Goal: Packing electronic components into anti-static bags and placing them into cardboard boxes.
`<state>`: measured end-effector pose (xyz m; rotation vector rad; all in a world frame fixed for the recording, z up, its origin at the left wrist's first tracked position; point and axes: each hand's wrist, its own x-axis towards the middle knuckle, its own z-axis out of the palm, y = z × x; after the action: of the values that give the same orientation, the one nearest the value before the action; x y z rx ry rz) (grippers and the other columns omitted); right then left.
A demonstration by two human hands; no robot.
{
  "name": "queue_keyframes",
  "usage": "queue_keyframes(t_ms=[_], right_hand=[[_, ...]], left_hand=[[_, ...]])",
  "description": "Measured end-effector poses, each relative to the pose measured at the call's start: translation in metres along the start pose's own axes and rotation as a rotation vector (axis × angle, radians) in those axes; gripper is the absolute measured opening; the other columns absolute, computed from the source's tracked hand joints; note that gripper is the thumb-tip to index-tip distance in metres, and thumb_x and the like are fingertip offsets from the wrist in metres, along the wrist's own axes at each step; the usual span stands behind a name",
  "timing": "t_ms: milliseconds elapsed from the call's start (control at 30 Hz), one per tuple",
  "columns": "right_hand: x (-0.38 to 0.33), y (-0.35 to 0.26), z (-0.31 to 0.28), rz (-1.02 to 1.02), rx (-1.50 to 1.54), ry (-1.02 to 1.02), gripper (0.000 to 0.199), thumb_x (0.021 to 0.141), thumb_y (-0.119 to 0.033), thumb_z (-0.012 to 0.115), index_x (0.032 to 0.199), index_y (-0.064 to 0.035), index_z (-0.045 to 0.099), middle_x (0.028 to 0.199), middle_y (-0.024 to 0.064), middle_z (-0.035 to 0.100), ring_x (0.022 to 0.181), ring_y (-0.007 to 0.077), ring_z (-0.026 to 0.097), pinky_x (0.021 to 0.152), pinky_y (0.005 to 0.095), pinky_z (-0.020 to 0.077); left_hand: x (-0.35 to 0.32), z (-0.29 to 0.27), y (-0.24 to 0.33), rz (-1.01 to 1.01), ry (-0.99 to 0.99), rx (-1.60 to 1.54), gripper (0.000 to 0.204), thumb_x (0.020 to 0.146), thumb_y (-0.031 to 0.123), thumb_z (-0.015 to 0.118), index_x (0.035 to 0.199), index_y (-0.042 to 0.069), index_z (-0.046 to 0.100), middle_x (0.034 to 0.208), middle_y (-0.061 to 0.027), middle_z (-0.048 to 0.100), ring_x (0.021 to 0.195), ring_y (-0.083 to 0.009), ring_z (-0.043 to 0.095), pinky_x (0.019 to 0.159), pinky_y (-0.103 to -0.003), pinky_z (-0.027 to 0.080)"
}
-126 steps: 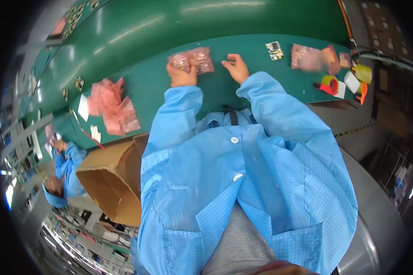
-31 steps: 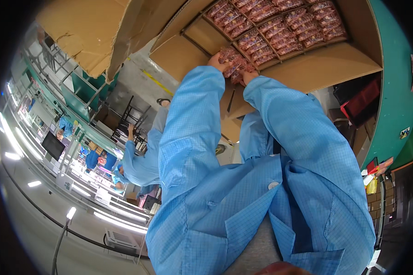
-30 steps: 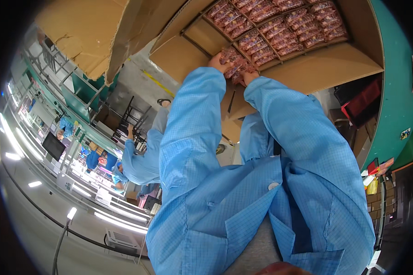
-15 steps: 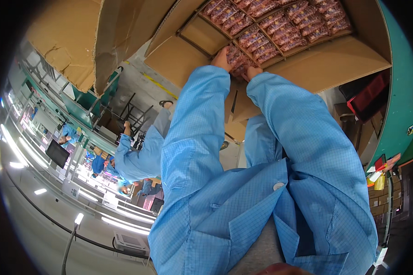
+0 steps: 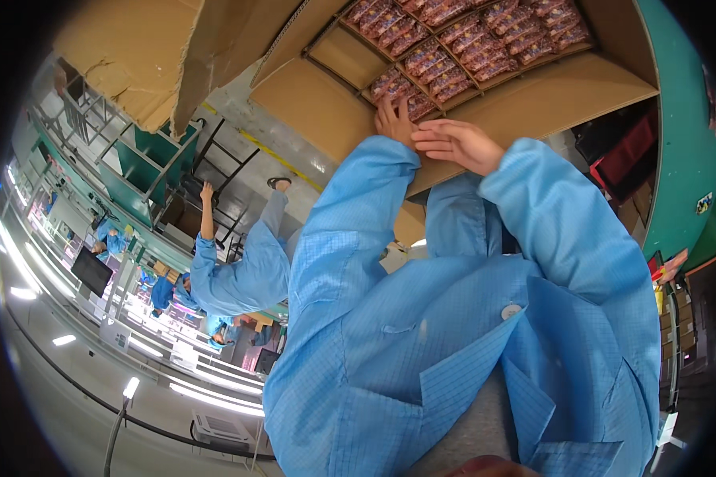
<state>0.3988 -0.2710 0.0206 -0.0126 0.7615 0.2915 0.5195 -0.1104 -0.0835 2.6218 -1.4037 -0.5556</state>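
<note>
In a workroom [image 5: 151, 381], seemingly touching pink packs [image 5: 404, 89] with spread left hand [image 5: 395, 121]; holding flat, loose right hand [image 5: 461, 145] just beside, over flap edge [image 5: 587, 111] of cardboard box [image 5: 624, 40]. Beyond left hand, showing compartment's [image 5: 348, 57] cardboard bottom; farther right, bordered by green counter [image 5: 692, 143].

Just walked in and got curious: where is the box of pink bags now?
In the head view, the box is at the top, right of centre, with the green table at its right and the left hand at its near-left bags.
</note>
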Motion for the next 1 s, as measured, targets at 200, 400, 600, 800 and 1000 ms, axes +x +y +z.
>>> queue_keyframes(t_ms=[200, 400, 600, 800, 1000], right_hand=[[-0.094, -0.040, -0.031, -0.148, -0.164, 0.110, 0.034, 0.098, -0.020, 0.038, 0.123, 0.0008, 0.047, 0.128, 0.0178, 0.052, 0.115, 0.0256, 0.054, 0.098, 0.0351, 0.0426], [-0.176, -0.064, -0.083, -0.309, -0.041, 0.126, 0.027, 0.097, -0.021, 0.041, 0.112, -0.0029, 0.054, 0.126, 0.0171, 0.054, 0.113, 0.0263, 0.055, 0.096, 0.0348, 0.0437], [-0.253, -0.103, -0.181, -0.576, 0.645, 0.306, 0.020, 0.090, -0.013, 0.052, 0.107, -0.0021, 0.057, 0.107, 0.0098, 0.063, 0.097, 0.0210, 0.059, 0.085, 0.0346, 0.0480], [-0.382, -0.199, -0.236, -0.900, 0.425, 0.844, 0.012, 0.083, -0.019, 0.060, 0.087, -0.0093, 0.055, 0.077, 0.0028, 0.056, 0.075, 0.0178, 0.055, 0.075, 0.0310, 0.0450], [-0.442, -0.307, -0.257, -1.014, 0.100, 1.362, 0.038, 0.075, -0.039, 0.067, 0.102, -0.0133, 0.061, 0.078, 0.0003, 0.059, 0.076, 0.0138, 0.055, 0.074, 0.0297, 0.0414]], left_hand=[[-0.015, 0.029, 0.005, -0.334, -0.492, -0.359, 0.061, 0.071, 0.021, 0.063, 0.129, 0.011, 0.046, 0.131, -0.0205, 0.037, 0.118, -0.0430, 0.038, 0.099, -0.049, 0.037], [-0.007, 0.041, 0.009, -0.441, -0.474, -0.243, 0.064, 0.072, 0.028, 0.063, 0.131, 0.011, 0.047, 0.138, -0.0175, 0.038, 0.127, -0.0376, 0.036, 0.107, -0.043, 0.031], [0.008, 0.010, 0.038, -0.556, -0.340, -0.216, 0.021, 0.073, 0.019, 0.059, 0.090, 0.009, 0.067, 0.083, -0.0187, 0.066, 0.080, -0.0348, 0.064, 0.076, -0.044, 0.051], [0.093, -0.066, 0.196, -0.182, 0.200, -0.564, 0.004, 0.079, 0.011, 0.059, 0.077, 0.008, 0.060, 0.069, -0.0126, 0.063, 0.062, -0.0273, 0.061, 0.058, -0.038, 0.049], [0.210, -0.110, 0.450, 0.212, 0.023, -1.012, 0.021, 0.077, 0.009, 0.061, 0.097, 0.003, 0.060, 0.088, -0.0124, 0.064, 0.079, -0.0234, 0.063, 0.070, -0.033, 0.050]])
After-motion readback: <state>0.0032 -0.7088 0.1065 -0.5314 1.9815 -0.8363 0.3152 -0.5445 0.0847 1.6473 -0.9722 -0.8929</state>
